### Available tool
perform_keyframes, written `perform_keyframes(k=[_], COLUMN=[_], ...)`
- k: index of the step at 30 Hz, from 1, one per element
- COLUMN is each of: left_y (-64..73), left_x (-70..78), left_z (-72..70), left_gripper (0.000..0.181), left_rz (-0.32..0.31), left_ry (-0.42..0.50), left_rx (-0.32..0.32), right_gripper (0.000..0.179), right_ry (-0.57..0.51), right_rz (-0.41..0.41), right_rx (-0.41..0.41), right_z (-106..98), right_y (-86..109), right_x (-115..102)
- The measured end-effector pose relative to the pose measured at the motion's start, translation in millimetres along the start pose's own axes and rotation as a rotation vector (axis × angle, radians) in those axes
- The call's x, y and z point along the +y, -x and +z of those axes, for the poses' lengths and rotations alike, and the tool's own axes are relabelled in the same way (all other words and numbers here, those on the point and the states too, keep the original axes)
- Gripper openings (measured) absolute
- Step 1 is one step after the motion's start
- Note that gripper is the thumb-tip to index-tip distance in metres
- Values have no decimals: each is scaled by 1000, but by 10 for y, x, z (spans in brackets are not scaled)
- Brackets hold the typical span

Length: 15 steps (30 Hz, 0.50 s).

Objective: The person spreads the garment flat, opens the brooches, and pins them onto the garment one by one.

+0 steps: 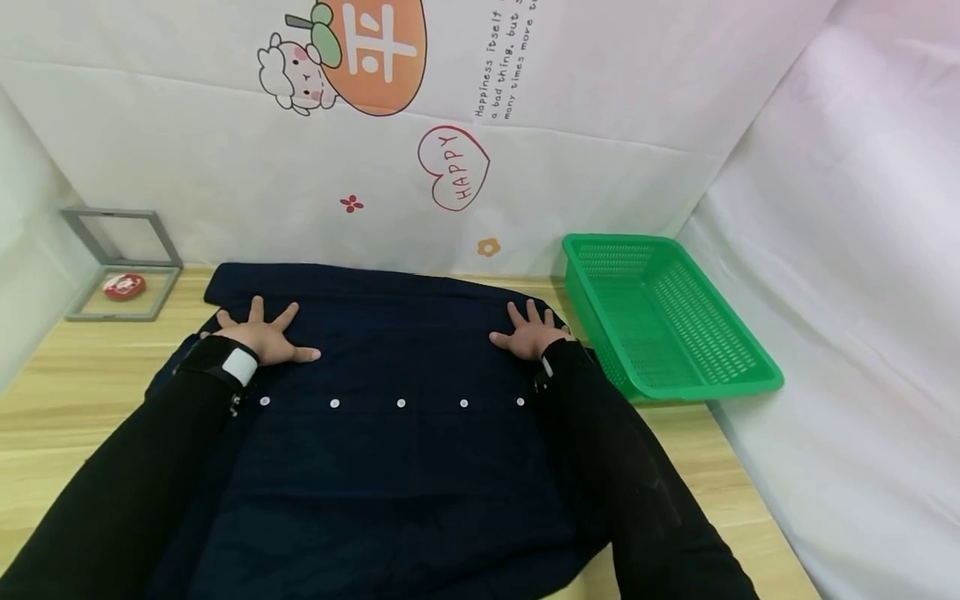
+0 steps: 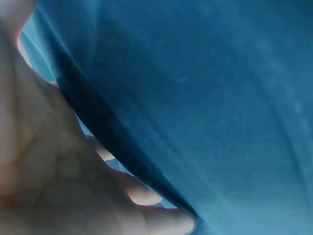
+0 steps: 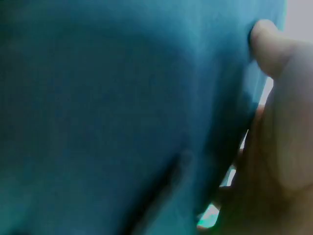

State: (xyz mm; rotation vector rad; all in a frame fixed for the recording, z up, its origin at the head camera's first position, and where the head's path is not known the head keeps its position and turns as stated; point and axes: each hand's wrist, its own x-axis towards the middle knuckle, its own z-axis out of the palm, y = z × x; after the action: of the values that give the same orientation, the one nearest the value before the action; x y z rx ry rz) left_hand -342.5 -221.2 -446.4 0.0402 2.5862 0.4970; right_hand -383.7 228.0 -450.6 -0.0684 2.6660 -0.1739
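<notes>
A dark navy shirt [image 1: 397, 467] lies spread over the table, its row of several white buttons running left to right across the middle. My left hand [image 1: 264, 335] rests on its upper left part with fingers and thumb spread wide. On the upper right part, near the cloth's edge, my right hand [image 1: 531, 335] lies with spread fingers as well. In the left wrist view the palm and fingers [image 2: 146, 218] are against the fabric, which looks blue there. The right wrist view shows the thumb touching the cloth [image 3: 122, 98].
A green plastic basket [image 1: 705, 392] stands at the right, close by my right forearm. At the far left a grey-framed clear case [image 1: 155, 292] sits open with a small red item [image 1: 123, 287] in it. A printed white cloth [image 1: 600, 183] hangs behind the wooden table [image 1: 45, 400].
</notes>
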Motion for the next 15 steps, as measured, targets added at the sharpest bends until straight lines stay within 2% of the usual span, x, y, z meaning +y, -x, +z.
perform_keyframes(k=[5, 10, 13, 15], left_y=[-6, 29, 10, -10], left_x=[-18, -6, -4, -4], left_z=[10, -24, -17, -11], left_gripper=[116, 113, 113, 114], left_rz=[2, 4, 7, 14], left_ry=[-7, -10, -10, -16], left_rx=[-2, -4, -8, -6], right_gripper=[86, 86, 76, 67], right_ry=[139, 211, 250, 293], right_rz=[-69, -223, -296, -308], right_rx=[41, 46, 84, 119], right_z=[73, 246, 300, 301], right_y=[251, 732, 1032, 1185], right_x=[-94, -202, -154, -60])
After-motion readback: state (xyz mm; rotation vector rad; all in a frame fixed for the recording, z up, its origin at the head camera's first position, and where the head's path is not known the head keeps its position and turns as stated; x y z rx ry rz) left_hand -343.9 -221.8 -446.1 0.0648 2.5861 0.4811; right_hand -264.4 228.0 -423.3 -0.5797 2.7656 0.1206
